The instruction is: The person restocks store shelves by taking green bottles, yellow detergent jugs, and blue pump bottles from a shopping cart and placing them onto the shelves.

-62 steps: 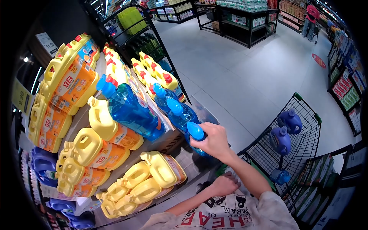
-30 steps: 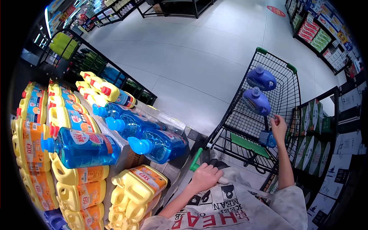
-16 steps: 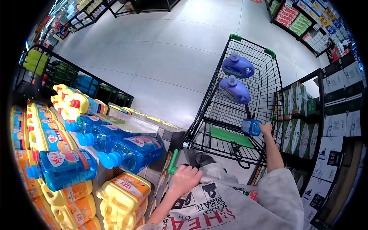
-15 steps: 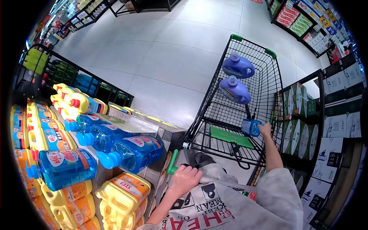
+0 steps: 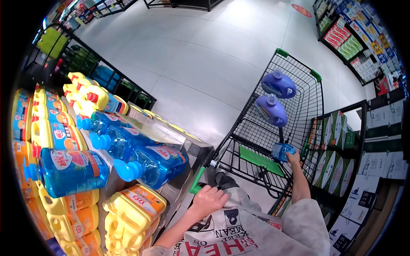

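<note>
My right hand (image 5: 293, 158) reaches into the black wire shopping cart (image 5: 245, 134) and is closed on a blue bottle (image 5: 279, 151), low in the basket near the cart's rear. Curled fingers of my left hand (image 5: 210, 199) wrap the cart's green handle (image 5: 197, 181), whose far part shows beyond the knuckles. Two purple detergent jugs with handles, one (image 5: 278, 83) farther off and one (image 5: 271, 110) nearer, lie in the basket. A green panel (image 5: 261, 161) is at the cart's rear.
Left of the cart, a display holds blue pump-top bottles (image 5: 160, 165) and stacked yellow jugs (image 5: 134, 207) with orange labels. Shelves of boxed goods (image 5: 335, 166) stand close on the right. Pale tiled floor (image 5: 192, 72) stretches ahead, with more racks beyond.
The view has shifted, so the cart sits slightly lower and farther right. My right hand still holds the blue bottle in the basket; my left hand stays on the handle.
</note>
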